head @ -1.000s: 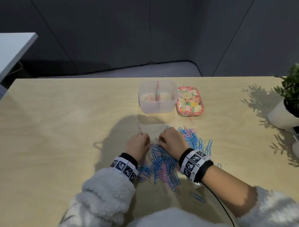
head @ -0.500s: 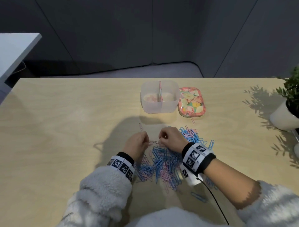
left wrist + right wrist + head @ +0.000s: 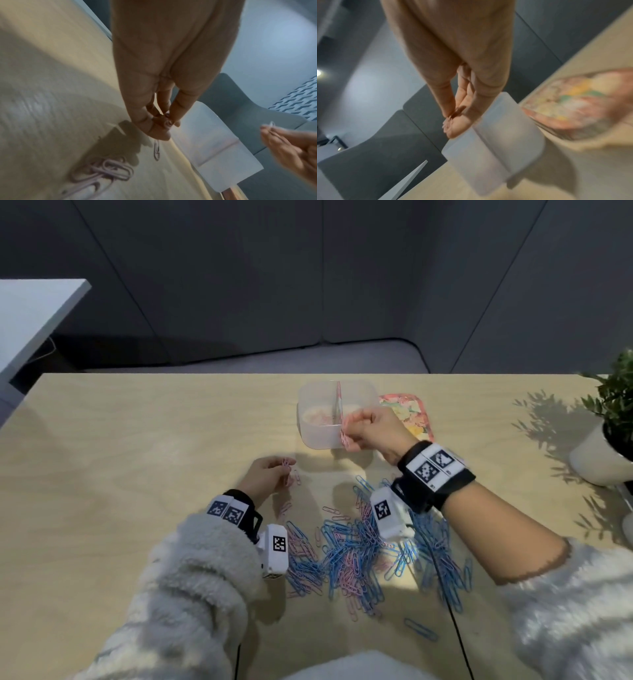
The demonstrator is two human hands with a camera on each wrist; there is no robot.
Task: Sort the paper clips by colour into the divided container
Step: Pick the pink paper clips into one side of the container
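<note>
A heap of blue and pink paper clips [image 3: 356, 549] lies on the wooden table in front of me. The translucent divided container [image 3: 318, 419] stands beyond it, with pink clips in its left half. My right hand [image 3: 356, 428] is raised at the container's near wall and pinches a few pink clips [image 3: 345, 438]. My left hand [image 3: 274, 474] hovers left of the heap, just above the table, and pinches pink clips [image 3: 287, 463] between thumb and fingertips [image 3: 164, 121]. In the right wrist view the thumb and fingers [image 3: 453, 117] are pressed together beside the container [image 3: 496, 142].
The container's floral lid [image 3: 411, 412] lies flat right of it. A few loose pink clips [image 3: 109, 170] lie by my left hand. One blue clip [image 3: 420, 629] lies apart near the table's front edge. A potted plant [image 3: 613, 433] stands at the far right.
My right hand has lifted off the heap and moved forward to the container with pink clips. My left hand has risen slightly and shifted forward, away from the heap.
</note>
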